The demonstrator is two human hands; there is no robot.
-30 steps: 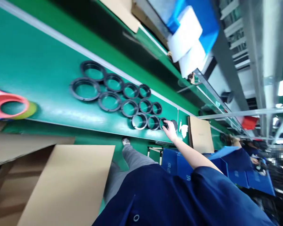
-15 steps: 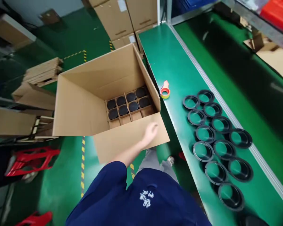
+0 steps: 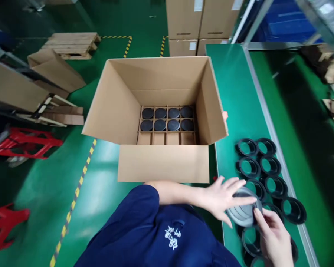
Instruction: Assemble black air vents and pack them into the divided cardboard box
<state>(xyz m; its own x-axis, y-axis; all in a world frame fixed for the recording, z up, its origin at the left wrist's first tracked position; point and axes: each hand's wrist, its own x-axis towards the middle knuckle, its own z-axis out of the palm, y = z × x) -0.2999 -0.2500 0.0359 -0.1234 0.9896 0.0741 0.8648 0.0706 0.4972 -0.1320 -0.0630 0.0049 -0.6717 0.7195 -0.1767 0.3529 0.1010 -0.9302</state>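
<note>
My right hand [image 3: 274, 231] pinches the edge of a round grey disc-shaped piece [image 3: 242, 213] with ring-like ridges, held above the green bench. My left hand [image 3: 222, 196] reaches across to the same piece, its fingers spread over the top and left side; they are not closed on it. Beneath and around both hands stand several black open rings [image 3: 269, 165] in rows. In front of me is an open carton [image 3: 164, 163] with cardboard dividers. Round black pieces [image 3: 173, 125] fill its two far rows of cells, and the near row shows bare cardboard.
The green bench [image 3: 231, 81] runs along my right, with a metal rail [image 3: 264, 107] on it. Stacked cartons [image 3: 185, 22] stand at the back. To the left are a wooden pallet [image 3: 72, 42], red plastic stools [image 3: 28, 142] and yellow-black floor tape [image 3: 78, 189].
My view has turned to the right. My left hand has moved from above the carton's near flap to the bench. My right hand has come into view holding the grey round piece.
</note>
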